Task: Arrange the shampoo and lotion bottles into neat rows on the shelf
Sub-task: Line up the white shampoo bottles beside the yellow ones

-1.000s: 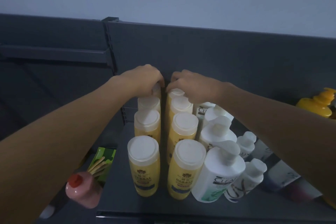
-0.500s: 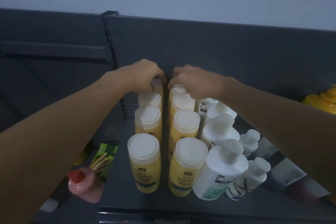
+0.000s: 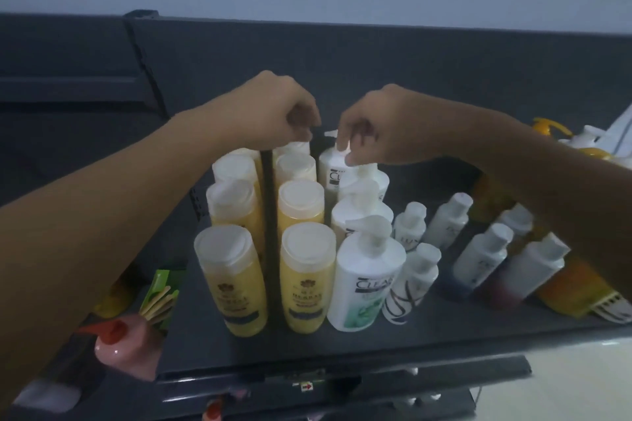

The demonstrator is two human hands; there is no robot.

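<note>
Nearest on the shelf (image 3: 444,328) stand two rows of yellow bottles (image 3: 306,277), white pump bottles (image 3: 366,272) just right of them. Farther back, the left hand (image 3: 273,113) pinches the rearmost yellow bottle's cap; the right hand (image 3: 372,126) pinches the rearmost pump (image 3: 337,145).

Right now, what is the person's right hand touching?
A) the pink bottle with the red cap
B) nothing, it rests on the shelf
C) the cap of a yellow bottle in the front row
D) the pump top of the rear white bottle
D: the right hand pinches the pump head of the rear white bottle, behind the other white pump bottles.
</note>
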